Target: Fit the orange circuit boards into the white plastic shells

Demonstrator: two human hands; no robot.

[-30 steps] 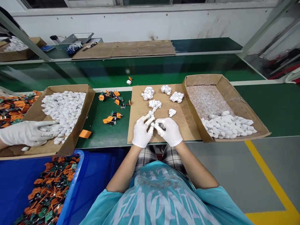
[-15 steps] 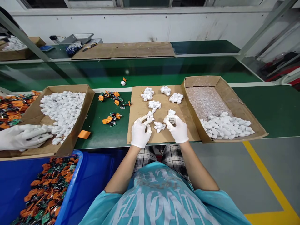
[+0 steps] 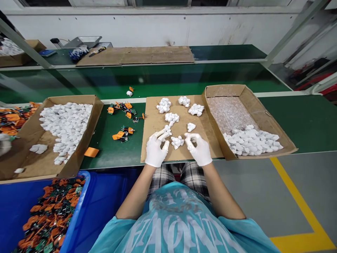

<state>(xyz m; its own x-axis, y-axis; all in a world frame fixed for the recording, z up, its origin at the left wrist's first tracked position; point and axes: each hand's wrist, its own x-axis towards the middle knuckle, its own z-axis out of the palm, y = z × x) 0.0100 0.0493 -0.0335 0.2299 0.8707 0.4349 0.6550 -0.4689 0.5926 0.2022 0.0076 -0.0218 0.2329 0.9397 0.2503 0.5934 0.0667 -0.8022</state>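
Observation:
My left hand (image 3: 156,149), in a white glove, rests at the left of a flat cardboard sheet (image 3: 210,140). Its thumb stands apart from the forefinger, and the fingertips touch a few small white pieces (image 3: 167,128). My right hand (image 3: 199,149), also gloved, has thumb and forefinger curled together at the tips; whatever may be between them is hidden. Between the hands lies a small pile of white pieces (image 3: 177,142). Just beyond the right fingertips is a smaller white cluster (image 3: 191,127). Several more piles, including a white pile (image 3: 163,105), sit farther back.
A cardboard box (image 3: 271,114) of white pieces stands right; another box (image 3: 98,111) stands left. Orange-and-green parts (image 3: 123,133) lie between the left box and sheet. A blue bin (image 3: 86,186) holds more. Another person's gloved hand (image 3: 4,144) is at the left edge.
The other person's hand has drawn back left, uncovering white pieces in the left box. My right fingertips have come slightly away from the small cluster. The view has shifted a little.

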